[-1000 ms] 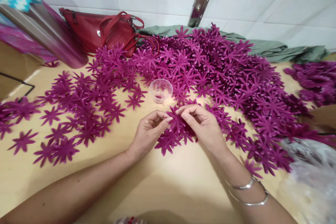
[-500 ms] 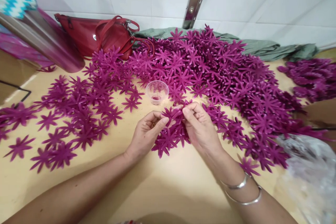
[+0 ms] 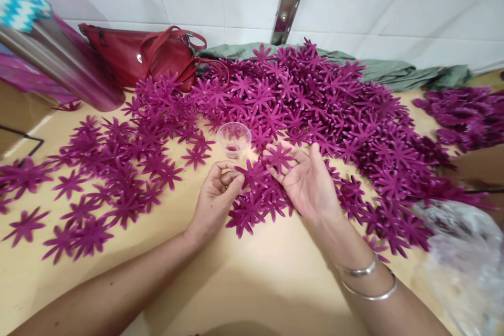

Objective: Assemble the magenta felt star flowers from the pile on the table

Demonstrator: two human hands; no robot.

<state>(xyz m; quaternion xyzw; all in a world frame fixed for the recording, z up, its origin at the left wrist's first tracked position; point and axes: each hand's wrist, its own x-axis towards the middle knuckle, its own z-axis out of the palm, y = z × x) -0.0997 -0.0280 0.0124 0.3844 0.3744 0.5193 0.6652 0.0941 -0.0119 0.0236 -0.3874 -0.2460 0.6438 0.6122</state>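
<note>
My left hand (image 3: 218, 191) pinches a magenta artificial-flower petal piece (image 3: 253, 174) between thumb and fingertips. Opposite it, my right hand (image 3: 305, 178) is turned palm up with its thumb raised and fingers stretched out. Another petal piece (image 3: 279, 157) lies across those fingers, not gripped by the thumb. Under and between both hands is a small heap of the same star-shaped pieces (image 3: 248, 212) on the pale tabletop (image 3: 252, 283). Just beyond my left fingertips stands a small clear plastic cup (image 3: 233, 139) with a little dark reddish matter at its bottom.
A large pile of petal pieces (image 3: 334, 100) spreads behind and to the right; more pieces (image 3: 129, 168) lie left. A red handbag (image 3: 126, 58) and a tall tumbler (image 3: 84, 63) stand at back left. A plastic bag (image 3: 468, 252) lies right. Green cloth (image 3: 409, 76) runs along the wall.
My right hand has opened from a pinch and turned palm up, with a petal piece now showing on its fingers. My left hand still pinches its piece.
</note>
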